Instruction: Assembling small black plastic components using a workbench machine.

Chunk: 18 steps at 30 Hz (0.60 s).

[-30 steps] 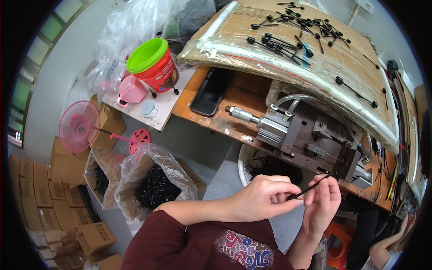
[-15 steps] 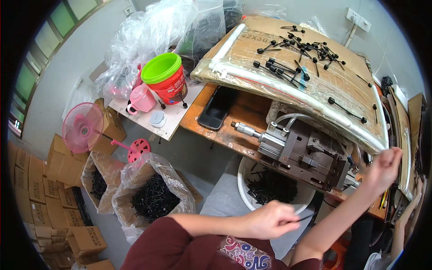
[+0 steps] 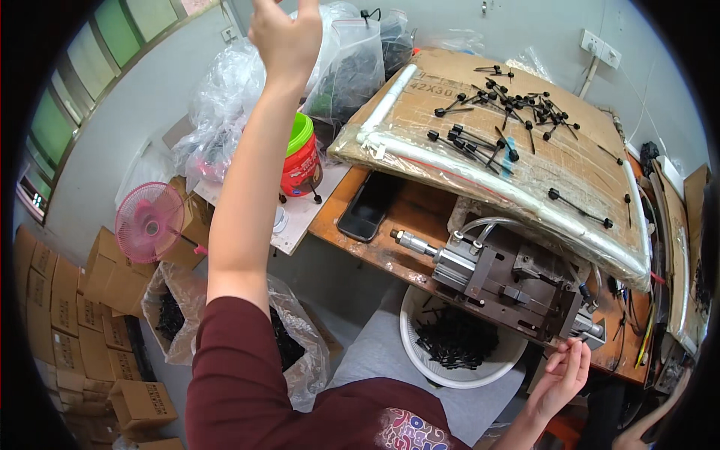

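Observation:
My left hand [image 3: 286, 37] is raised high at the top of the view, fingers apart and partly cut off by the edge. To its right, a small black stemmed part [image 3: 369, 15] shows against the plastic bags; I cannot tell whether it is in the air. My right hand [image 3: 564, 376] is at the right end of the metal clamping fixture [image 3: 517, 281], its fingertips pinched by the cylinder end; what they hold, if anything, is too small to name. Below the fixture, a white basket [image 3: 409, 341] of black parts [image 3: 457, 337] rests by my lap.
Black stemmed parts [image 3: 495, 150] lie scattered on a plastic-wrapped cardboard sheet [image 3: 420, 127] over the bench. A phone [image 3: 367, 210] lies left of the fixture. Further left are a red bucket [image 3: 301, 169], a pink fan [image 3: 150, 221], bags of parts and cartons [image 3: 142, 397]. Another person's arm [image 3: 652, 412] shows at right.
My left hand has swung from over the basket up to the upper left, and the thin black part it held is gone from it. My right hand has dropped from the cardboard's edge to the fixture.

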Motion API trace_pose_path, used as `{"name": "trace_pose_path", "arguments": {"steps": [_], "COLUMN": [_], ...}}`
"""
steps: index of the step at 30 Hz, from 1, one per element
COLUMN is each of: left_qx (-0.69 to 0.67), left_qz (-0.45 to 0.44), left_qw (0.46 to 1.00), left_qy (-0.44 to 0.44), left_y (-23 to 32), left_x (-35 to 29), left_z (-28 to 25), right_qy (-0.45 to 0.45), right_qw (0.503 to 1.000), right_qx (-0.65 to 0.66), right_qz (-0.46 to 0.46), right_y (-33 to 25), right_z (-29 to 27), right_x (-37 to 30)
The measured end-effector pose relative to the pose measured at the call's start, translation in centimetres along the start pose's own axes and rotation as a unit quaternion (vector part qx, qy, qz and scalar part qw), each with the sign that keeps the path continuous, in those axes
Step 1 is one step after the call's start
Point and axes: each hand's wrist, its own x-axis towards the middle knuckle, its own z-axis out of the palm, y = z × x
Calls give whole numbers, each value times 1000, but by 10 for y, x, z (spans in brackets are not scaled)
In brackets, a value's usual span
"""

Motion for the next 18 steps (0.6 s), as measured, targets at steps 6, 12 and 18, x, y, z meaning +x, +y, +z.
{"name": "trace_pose_path", "arguments": {"steps": [6,12,18], "left_qx": [19,158,265], "left_qz": [5,-211,-236], "left_qw": [997,936,888], "left_qy": [-79,-232,-293], "left_y": [1,-49,-60], "left_x": [-76,-131,-209], "left_z": [-74,-164,-153], "right_qy": [-39,-69,-142], "right_qw": [996,992,981], "right_qx": [-71,-56,-64], "right_qz": [37,86,120], "right_y": [-3,5,19], "right_z": [-21,-9,-10], "right_x": [-4,-9,-20]}}
